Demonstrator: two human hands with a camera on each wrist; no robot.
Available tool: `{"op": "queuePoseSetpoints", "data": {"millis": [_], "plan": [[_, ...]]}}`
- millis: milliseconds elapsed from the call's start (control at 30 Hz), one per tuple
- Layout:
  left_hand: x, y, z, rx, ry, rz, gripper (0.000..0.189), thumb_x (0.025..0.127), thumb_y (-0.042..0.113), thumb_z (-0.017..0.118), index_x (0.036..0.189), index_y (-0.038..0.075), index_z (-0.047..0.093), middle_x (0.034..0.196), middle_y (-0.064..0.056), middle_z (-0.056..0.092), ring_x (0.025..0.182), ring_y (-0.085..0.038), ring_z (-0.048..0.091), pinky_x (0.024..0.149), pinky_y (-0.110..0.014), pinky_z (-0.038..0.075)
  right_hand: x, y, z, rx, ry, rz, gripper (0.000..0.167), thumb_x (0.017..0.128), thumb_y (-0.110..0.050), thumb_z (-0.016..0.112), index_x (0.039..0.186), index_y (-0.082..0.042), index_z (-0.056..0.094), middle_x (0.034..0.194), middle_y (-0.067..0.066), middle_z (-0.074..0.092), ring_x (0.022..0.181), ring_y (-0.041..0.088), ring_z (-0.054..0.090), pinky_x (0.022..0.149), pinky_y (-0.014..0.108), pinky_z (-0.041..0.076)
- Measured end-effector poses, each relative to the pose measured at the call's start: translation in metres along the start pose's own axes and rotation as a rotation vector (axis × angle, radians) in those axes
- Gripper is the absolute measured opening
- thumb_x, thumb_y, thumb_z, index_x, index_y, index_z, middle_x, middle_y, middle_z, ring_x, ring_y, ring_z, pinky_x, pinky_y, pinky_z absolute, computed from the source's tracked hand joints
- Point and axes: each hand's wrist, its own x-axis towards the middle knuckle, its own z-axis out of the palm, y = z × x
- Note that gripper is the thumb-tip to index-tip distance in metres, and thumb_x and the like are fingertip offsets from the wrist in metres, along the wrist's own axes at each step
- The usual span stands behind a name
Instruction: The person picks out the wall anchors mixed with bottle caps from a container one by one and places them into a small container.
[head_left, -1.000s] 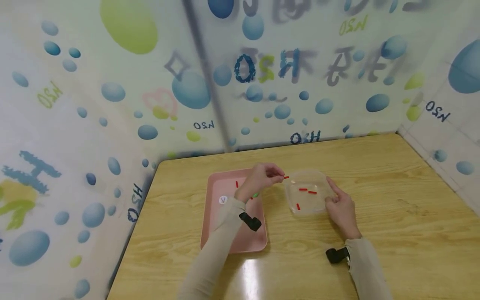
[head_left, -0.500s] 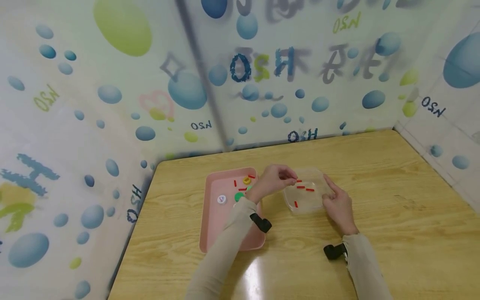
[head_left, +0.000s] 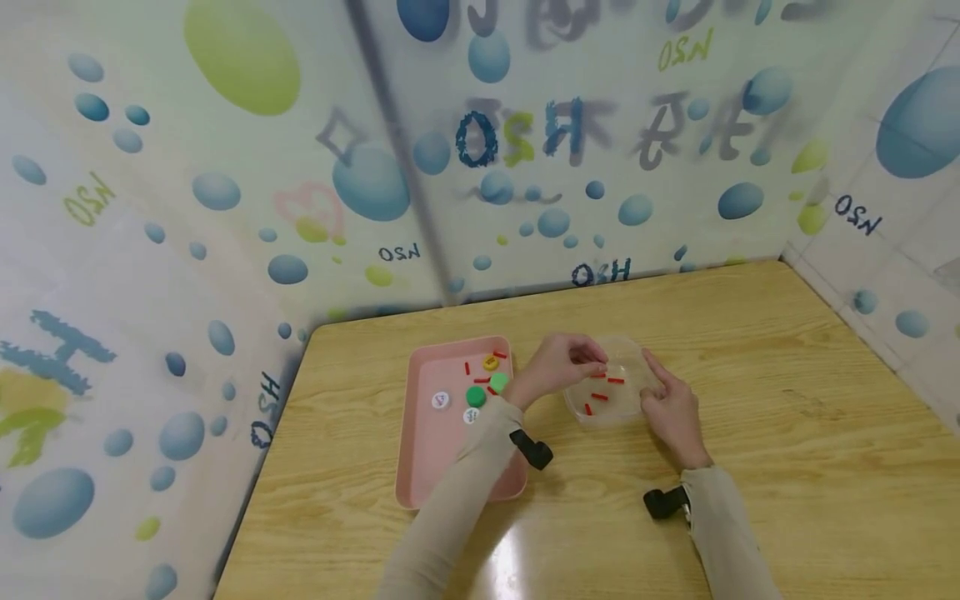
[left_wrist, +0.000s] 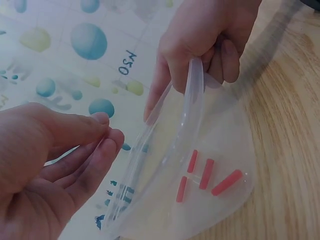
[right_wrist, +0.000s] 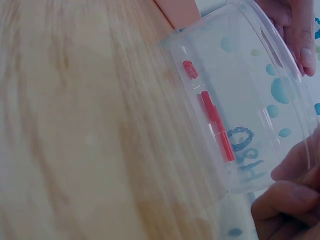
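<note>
A clear plastic container (head_left: 626,408) stands on the wooden table, with several short red sticks (left_wrist: 206,174) lying on its bottom. My right hand (head_left: 675,417) grips the container's near right rim, its index finger stretched along the outside and the other fingers folded. Over the opposite rim hovers my left hand (head_left: 562,364); its thumb and index fingertips are close together, and no stick shows between them in the left wrist view. To the left is a pink tray (head_left: 427,458), holding more red sticks (head_left: 467,368), a yellow disc (head_left: 491,362), green discs (head_left: 476,397) and white discs (head_left: 440,401).
The left forearm passes above the tray's right side and hides part of it. Behind the wooden table (head_left: 810,467) rises a wall (head_left: 525,242) printed with blue and green drops. Each wrist wears a black camera strap (head_left: 532,450).
My left hand has moved right from the tray side to over the container. The red stick it pinched has been let go and lies among the others inside. My right hand keeps its hold.
</note>
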Motion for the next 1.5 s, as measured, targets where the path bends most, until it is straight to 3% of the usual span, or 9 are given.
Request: {"op": "queuePoseSetpoints", "data": {"millis": [200, 400, 700, 1067, 1333, 1500], "plan": [[-0.004, -0.003, -0.001, 0.021, 0.001, -0.018, 0.019, 0.097, 0.015, 0.069, 0.11, 0.002, 0.073, 0.097, -0.003, 0.074, 0.082, -0.004, 0.066, 0.074, -0.016, 0.054, -0.001, 0.001, 0.002, 0.007, -0.012, 0.002, 0.069, 0.089, -0.001, 0.049, 0.155, -0.021, 0.043, 0.052, -0.01, 0.033, 0.044, 0.005, 0.028, 0.043, 0.024, 0.029], [-0.011, -0.008, -0.011, 0.013, 0.036, -0.035, 0.016, 0.098, 0.016, 0.069, 0.109, 0.005, 0.074, 0.098, -0.003, 0.074, 0.085, -0.007, 0.066, 0.076, -0.018, 0.054, 0.0, 0.001, 0.002, 0.009, -0.013, -0.013, 0.07, 0.088, 0.0, 0.05, 0.155, -0.02, 0.044, 0.052, -0.011, 0.031, 0.045, 0.005, 0.028, 0.042, 0.024, 0.029], [-0.022, -0.014, -0.027, -0.043, 0.064, -0.068, 0.018, 0.097, 0.015, 0.069, 0.11, 0.003, 0.073, 0.1, -0.005, 0.074, 0.099, -0.032, 0.071, 0.079, -0.02, 0.055, 0.002, 0.005, 0.001, -0.004, -0.008, -0.017, 0.068, 0.09, -0.001, 0.048, 0.155, -0.021, 0.043, 0.052, -0.012, 0.029, 0.044, 0.005, 0.027, 0.041, 0.023, 0.029], [-0.046, -0.039, -0.059, -0.015, 0.151, -0.133, 0.022, 0.098, 0.02, 0.07, 0.114, 0.005, 0.073, 0.103, -0.001, 0.074, 0.1, -0.024, 0.071, 0.081, -0.026, 0.057, 0.002, 0.002, 0.0, -0.02, -0.002, -0.029, 0.069, 0.089, 0.0, 0.049, 0.155, -0.02, 0.043, 0.052, -0.012, 0.028, 0.045, 0.005, 0.027, 0.042, 0.023, 0.029], [-0.062, -0.056, -0.072, -0.045, 0.158, -0.129, 0.027, 0.099, 0.022, 0.068, 0.118, 0.003, 0.07, 0.11, -0.015, 0.074, 0.101, -0.033, 0.07, 0.078, -0.04, 0.058, 0.0, -0.001, -0.002, -0.012, 0.003, -0.03, 0.07, 0.088, 0.0, 0.049, 0.154, -0.023, 0.044, 0.05, -0.013, 0.028, 0.043, 0.004, 0.025, 0.041, 0.023, 0.028], [-0.073, -0.062, -0.082, -0.048, 0.211, -0.153, 0.025, 0.098, 0.02, 0.069, 0.118, 0.005, 0.071, 0.106, -0.009, 0.074, 0.096, -0.028, 0.07, 0.08, -0.036, 0.058, 0.0, -0.001, -0.001, -0.013, -0.011, -0.018, 0.071, 0.089, 0.0, 0.048, 0.155, -0.023, 0.042, 0.049, -0.012, 0.029, 0.043, 0.004, 0.025, 0.041, 0.023, 0.028]]}}
